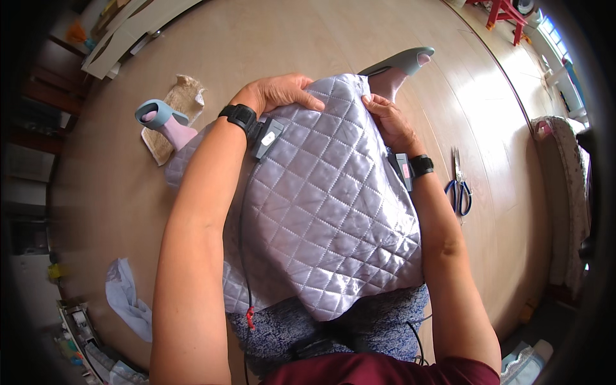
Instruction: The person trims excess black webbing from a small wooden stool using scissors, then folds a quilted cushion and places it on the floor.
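A silvery-lilac quilted cloth (314, 205) with diamond stitching is spread over my lap. My left hand (285, 95) grips its far edge, with the thumb flat on top and some fingers out of sight behind the fabric. At the far right corner, my right hand (390, 119) pinches the cloth between thumb and fingers. Each wrist carries a black strap with a small grey box, and a dark cable runs down from the left one over the cloth.
Blue-handled scissors (458, 189) lie on the wooden floor to the right. Grey-and-pink slippers (154, 115) show beyond the cloth, the left one by a tan fabric piece (184, 96). A pale crumpled cloth (128, 298) lies at left; a red stool (505, 14) stands far right.
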Motion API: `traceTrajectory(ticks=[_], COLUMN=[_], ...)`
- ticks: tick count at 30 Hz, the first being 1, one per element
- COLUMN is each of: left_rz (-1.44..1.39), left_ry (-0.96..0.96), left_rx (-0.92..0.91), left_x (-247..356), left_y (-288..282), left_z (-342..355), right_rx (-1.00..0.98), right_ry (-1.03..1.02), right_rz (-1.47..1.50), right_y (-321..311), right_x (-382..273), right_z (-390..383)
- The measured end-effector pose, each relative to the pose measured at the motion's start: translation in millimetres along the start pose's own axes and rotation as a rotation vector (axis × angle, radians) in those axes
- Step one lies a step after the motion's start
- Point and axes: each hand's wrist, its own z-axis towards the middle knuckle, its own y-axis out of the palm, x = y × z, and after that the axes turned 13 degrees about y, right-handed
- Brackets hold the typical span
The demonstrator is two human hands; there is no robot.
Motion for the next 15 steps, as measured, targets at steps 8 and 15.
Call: traceTrajectory(ticks=[8,15], left_rz=[0.027,0.037], left_ry=[-0.012,-0.060], left_rx=[-0.006,-0.018], left_x=[-0.9,-3.2], left_y=[0.6,-4.0], left_z=[1.4,5.2], right_rx=[0.022,-0.020], right_ry=[0.023,0.045], right_rz=[-0.026,0.007], right_y=[-4.4,-4.0], right_x=[0.3,1.4], right_z=[2.0,3.2])
